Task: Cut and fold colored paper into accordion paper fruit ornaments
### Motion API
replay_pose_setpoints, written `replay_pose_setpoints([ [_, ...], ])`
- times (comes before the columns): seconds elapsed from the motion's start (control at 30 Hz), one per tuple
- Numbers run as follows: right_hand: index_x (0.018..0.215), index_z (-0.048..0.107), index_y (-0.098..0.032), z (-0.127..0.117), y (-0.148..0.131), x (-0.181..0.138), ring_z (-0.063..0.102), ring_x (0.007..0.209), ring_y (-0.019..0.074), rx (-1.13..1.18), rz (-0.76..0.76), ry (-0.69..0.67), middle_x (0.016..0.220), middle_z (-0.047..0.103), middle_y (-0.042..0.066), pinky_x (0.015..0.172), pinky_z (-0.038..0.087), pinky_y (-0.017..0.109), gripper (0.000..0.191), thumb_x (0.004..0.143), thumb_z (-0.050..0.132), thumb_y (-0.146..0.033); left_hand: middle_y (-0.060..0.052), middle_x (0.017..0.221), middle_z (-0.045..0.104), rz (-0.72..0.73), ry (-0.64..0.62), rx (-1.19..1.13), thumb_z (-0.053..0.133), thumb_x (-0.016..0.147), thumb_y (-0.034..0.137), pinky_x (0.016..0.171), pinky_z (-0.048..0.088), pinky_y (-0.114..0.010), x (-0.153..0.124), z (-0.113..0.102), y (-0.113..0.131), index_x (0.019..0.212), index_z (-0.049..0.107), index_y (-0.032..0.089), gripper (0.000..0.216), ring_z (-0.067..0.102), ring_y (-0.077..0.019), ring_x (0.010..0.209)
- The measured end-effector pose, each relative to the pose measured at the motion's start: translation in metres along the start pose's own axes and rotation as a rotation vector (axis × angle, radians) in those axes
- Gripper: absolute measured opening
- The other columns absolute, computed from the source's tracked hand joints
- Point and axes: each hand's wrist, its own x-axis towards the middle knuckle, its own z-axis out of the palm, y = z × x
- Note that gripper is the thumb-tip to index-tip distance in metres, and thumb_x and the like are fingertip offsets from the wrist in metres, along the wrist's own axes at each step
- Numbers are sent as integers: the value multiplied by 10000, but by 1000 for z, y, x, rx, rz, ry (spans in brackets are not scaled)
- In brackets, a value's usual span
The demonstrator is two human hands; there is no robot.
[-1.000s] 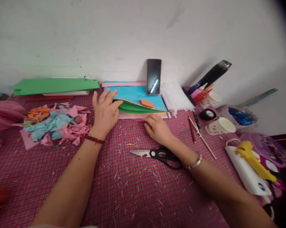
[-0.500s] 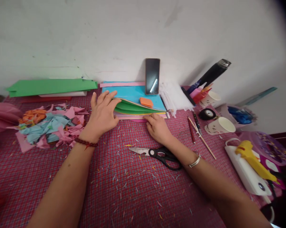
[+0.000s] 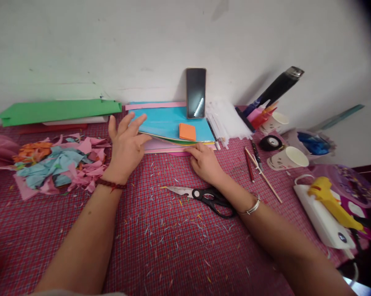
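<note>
A stack of coloured paper sheets [image 3: 169, 123] lies against the wall, blue on top, with green, yellow and pink edges showing below. A small orange pad [image 3: 187, 131] rests on the blue sheet. My left hand [image 3: 125, 144] hovers at the stack's left edge, fingers spread and holding nothing. My right hand [image 3: 203, 162] lies at the stack's front edge, its fingertips pressed on a pink sheet [image 3: 173, 150] at the bottom. A dark phone [image 3: 195, 93] leans upright on the wall behind the stack.
Black-handled scissors [image 3: 203, 196] lie just below my right wrist. Paper scraps [image 3: 56, 162] pile at the left, green sheets [image 3: 58, 111] behind them. At the right are pencils [image 3: 259, 168], paper cups [image 3: 288, 158], tape [image 3: 270, 142], clear sticks [image 3: 225, 123] and a yellow glue gun [image 3: 331, 203].
My left hand has let the lifted upper sheets drop, so the stack lies flat now. That hand has drawn back slightly to the left. My right hand has stayed at the front edge.
</note>
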Motion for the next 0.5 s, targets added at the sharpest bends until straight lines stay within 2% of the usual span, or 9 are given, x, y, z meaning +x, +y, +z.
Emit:
replay_pose_setpoints([
  [0.07,1154,629,-174,-1,0,0,525,978,252,2,7,-3,1039,598,110,825,389,379,368,861,414,-114,-1,1462,421,-38,-29,3,578,794,281,1144,6,-554,0,-2,5,940,675,265,176,283,-315,1377],
  [0.2,1178,622,-174,-3,-2,-1,522,955,255,-46,38,-21,1019,594,112,791,375,380,376,872,410,-126,-43,1536,279,-65,-103,13,694,675,344,1134,-14,-592,2,-6,17,1167,580,272,510,200,-381,1399],
  [0.3,1227,594,-175,-3,-5,0,522,945,262,-111,58,-33,1042,588,119,765,364,387,401,879,400,-134,-40,1548,246,-69,-120,18,701,662,300,1136,-13,-595,3,-6,19,1177,558,279,535,180,-384,1404],
  [0.5,1314,504,-145,0,-5,4,510,951,290,-197,105,-38,1078,571,161,725,361,396,447,886,376,-166,-46,1550,238,-36,-136,21,689,670,279,1145,-19,-586,4,-8,16,1099,581,257,442,166,-384,1409],
])
